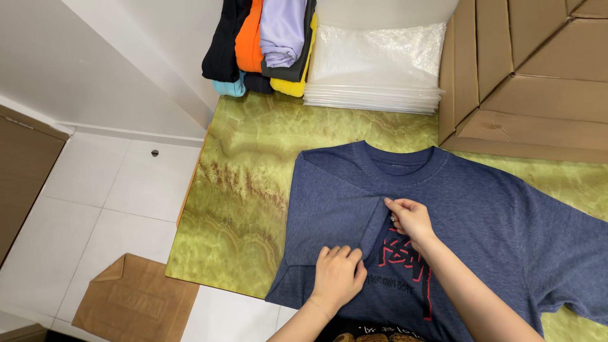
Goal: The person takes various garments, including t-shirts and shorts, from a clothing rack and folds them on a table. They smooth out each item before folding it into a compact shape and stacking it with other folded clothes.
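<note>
Two hands work a blue T-shirt (468,209) spread on the green bench (247,190): the left hand (337,277) presses the folded-in sleeve flat, the right hand (410,218) pinches the fold's edge. Next, I'd judge, the crease needs smoothing.

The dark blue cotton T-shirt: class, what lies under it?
The dark blue cotton T-shirt lies flat on a green marbled tabletop, visible around it. The left hand and right hand press its folded sleeve; anything beneath the cloth is hidden.

Clear poly bags (375,66) stacked top ctr, brown cartons (525,76) rt.
</note>
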